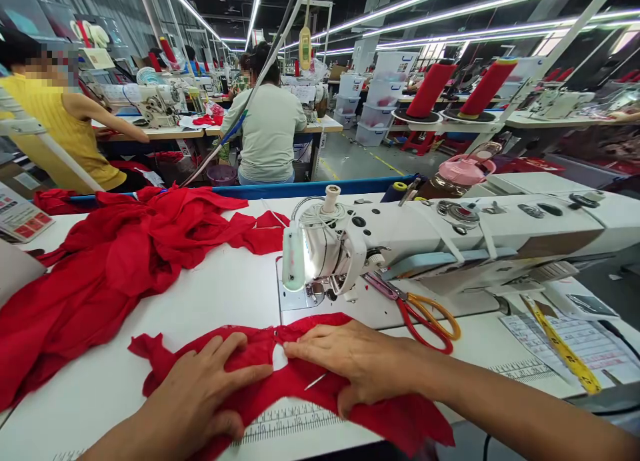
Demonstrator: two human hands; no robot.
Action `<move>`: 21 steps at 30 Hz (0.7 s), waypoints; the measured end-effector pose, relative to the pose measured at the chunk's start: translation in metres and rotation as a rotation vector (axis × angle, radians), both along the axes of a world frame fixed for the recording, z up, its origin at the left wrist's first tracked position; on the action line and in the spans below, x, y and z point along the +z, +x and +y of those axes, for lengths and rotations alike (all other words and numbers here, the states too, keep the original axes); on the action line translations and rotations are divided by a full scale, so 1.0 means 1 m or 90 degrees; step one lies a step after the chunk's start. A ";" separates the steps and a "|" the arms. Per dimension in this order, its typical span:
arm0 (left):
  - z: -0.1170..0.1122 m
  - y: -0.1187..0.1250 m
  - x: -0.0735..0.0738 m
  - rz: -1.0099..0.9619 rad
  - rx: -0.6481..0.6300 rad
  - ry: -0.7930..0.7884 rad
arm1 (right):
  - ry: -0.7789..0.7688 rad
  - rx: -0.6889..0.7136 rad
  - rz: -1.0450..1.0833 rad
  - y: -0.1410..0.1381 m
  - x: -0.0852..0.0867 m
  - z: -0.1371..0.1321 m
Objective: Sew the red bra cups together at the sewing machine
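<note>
A piece of red fabric (310,384) lies on the white table in front of the sewing machine (320,248). My left hand (200,381) rests on its left part, fingers spread and laid on the cloth. On the right part lies my right hand (355,361), fingers stretched out toward the middle, thumb apart. Between the two hands a small gap in the cloth shows white. A thin pale sliver lies on the fabric near my right thumb. Parts of the fabric are hidden under both hands. The machine's needle area stands just beyond the cloth, not touching it.
A heap of red fabric (135,261) covers the table's left. Scissors (425,314) with red and orange handles lie right of the machine head. A yellow tape measure (563,348) crosses papers. Red thread cones (431,91) stand behind. Two people sit at machines ahead.
</note>
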State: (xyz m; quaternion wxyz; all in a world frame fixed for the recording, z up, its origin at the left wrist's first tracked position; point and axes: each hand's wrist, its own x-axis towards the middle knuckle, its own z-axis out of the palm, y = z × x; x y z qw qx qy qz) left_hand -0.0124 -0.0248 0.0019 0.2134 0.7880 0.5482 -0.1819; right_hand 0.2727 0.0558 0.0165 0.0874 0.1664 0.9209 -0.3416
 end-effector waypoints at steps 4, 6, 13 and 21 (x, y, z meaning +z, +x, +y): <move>0.007 0.007 0.018 -0.001 0.010 -0.037 | -0.002 -0.006 0.011 0.002 -0.004 0.000; 0.008 0.008 0.022 0.003 0.011 -0.050 | -0.004 -0.010 0.014 0.003 -0.005 -0.001; 0.007 0.003 0.017 -0.021 0.000 -0.036 | -0.022 -0.019 0.025 0.006 -0.010 0.001; 0.013 0.002 0.022 -0.028 -0.025 -0.051 | -0.057 -0.057 -0.025 -0.001 -0.002 -0.003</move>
